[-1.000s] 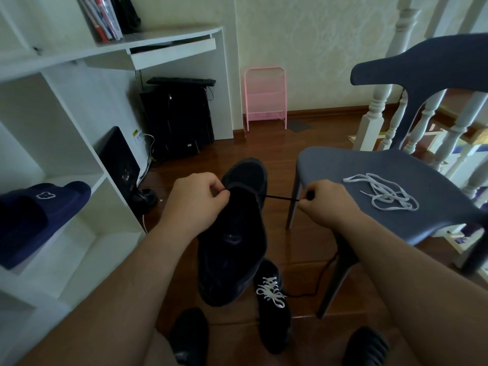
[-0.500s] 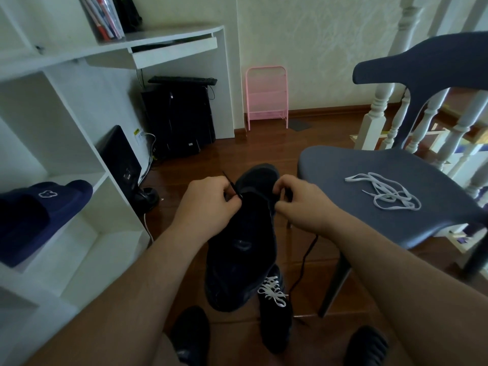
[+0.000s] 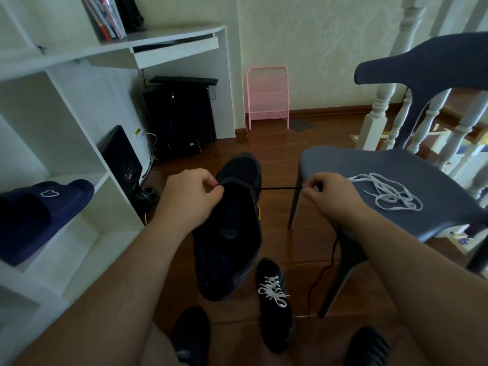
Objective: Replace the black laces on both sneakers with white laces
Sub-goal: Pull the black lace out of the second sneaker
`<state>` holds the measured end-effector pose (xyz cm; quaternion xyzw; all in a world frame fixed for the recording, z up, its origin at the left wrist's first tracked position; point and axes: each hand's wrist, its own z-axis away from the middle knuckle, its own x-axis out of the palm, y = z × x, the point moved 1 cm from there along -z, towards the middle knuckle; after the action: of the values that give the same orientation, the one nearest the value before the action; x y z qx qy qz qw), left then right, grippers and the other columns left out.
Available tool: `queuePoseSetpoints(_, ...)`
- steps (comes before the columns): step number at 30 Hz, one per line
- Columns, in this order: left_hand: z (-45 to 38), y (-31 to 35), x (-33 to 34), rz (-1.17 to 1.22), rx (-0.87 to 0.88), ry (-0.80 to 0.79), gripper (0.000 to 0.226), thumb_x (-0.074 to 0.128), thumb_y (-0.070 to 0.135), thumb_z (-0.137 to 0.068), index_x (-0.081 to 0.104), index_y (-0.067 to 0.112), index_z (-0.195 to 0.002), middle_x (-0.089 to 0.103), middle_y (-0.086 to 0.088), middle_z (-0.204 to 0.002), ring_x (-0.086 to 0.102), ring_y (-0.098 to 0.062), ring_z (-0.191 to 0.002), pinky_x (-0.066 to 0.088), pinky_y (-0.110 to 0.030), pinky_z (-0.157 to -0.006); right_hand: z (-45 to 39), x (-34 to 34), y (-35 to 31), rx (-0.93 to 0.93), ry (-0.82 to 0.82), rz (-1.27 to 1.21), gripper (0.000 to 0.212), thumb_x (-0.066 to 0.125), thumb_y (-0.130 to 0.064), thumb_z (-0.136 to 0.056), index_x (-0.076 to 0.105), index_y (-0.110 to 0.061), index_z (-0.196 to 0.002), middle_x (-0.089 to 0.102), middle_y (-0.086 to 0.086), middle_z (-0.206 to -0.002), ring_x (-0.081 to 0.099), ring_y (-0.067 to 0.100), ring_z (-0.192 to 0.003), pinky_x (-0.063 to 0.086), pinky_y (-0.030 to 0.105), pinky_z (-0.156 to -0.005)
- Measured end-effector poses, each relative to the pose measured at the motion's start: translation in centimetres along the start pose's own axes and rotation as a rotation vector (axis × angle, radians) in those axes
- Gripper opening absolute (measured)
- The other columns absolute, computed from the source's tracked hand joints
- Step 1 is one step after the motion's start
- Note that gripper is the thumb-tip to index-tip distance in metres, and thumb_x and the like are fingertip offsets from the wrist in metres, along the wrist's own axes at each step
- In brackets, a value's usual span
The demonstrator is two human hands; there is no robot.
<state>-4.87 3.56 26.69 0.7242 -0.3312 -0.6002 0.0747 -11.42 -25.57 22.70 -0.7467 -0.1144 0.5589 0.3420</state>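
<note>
right hand (image 3: 334,198) pulled black lace (image 3: 280,188) out, two sneakers

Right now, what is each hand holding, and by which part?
Left hand grips the black sneaker near its toe end; right hand pinches the black lace, pulled sideways.

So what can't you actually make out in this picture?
- Head view: the eyelets and remaining lacing of the held sneaker, too dark to read.
- What the left hand pinches at the sneaker's edge, hidden by its own fingers.
- The far end of the black lace, dangling behind the right hand and lost near the chair leg.
- Whether the white lace is one lace or two, too tangled.
</note>
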Motion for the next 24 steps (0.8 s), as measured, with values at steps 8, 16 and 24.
queuePoseSetpoints(8, 0.6, 1.5, 1.4, -0.03, 0.038, -0.067, 0.012, 0.072, 0.04, -0.097, 0.069, 0.032, -0.087, 0.065, 0.012, -0.075, 0.062, -0.004, -0.07, 0.041, -0.021, -0.056, 1.9, 1.0, -4.6, 0.166, -0.294, -0.944, 0.026, 0.064, -0.029, -0.103, 0.062, -0.004, -0.098, 0.063, 0.003, -0.081, 0.04, 0.014, -0.057, 0.029, 0.03, -0.053)
queuePoseSetpoints(16, 0.7, 2.1, 2.0, -0.036, 0.071, -0.081, 0.011, 0.072, 0.039, -0.097, 0.068, 0.032, -0.09, 0.064, 0.012, -0.074, 0.061, -0.004, -0.069, 0.039, -0.02, -0.055, 2.1, 2.4, -4.7, -0.242, -0.203, -0.062, 0.018, 0.061, -0.034, -0.103, 0.047, -0.027, -0.112, 0.066, 0.001, -0.107, 0.062, 0.021, -0.089, 0.053, 0.04, -0.076)
queuePoseSetpoints(24, 0.5, 1.5, 1.4, -0.036, 0.063, -0.081, 0.011, 0.072, 0.039, -0.097, 0.071, 0.03, -0.092, 0.066, 0.009, -0.07, 0.064, -0.006, -0.063, 0.045, -0.022, -0.055, 1.6, 2.9, -4.0, -0.362, -0.155, 0.288, 0.017, 0.053, -0.027, -0.106, 0.069, -0.025, -0.111, 0.068, 0.0, -0.101, 0.062, 0.023, -0.095, 0.055, 0.044, -0.079)
